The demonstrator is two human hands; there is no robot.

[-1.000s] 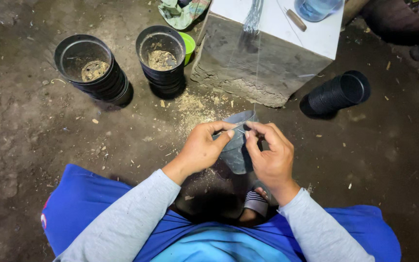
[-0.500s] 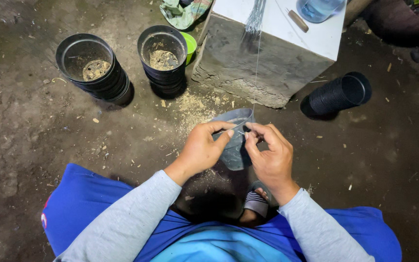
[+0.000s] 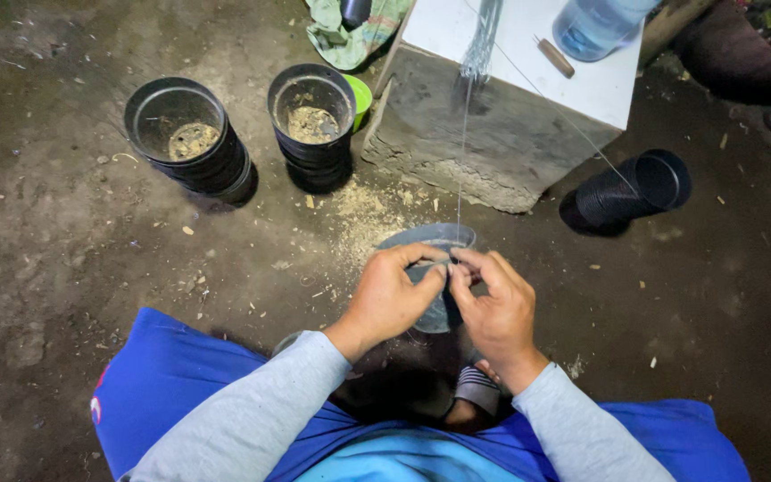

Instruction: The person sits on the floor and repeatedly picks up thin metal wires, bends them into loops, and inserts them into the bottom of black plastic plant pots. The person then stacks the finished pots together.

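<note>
Fingertips of left hand [image 3: 392, 299] and right hand [image 3: 493, 312] pinch thin wire [image 3: 459, 192] over grey cup [image 3: 428, 239].

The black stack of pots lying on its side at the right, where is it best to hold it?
Probably the stack of pots is best held around its ribbed wall from above: it lies on its side, open mouth toward the right, so the round body is exposed and free.

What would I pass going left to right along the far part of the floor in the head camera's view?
Black pot stack → second pot stack → green lid → white-topped block → lying pot stack.
</note>
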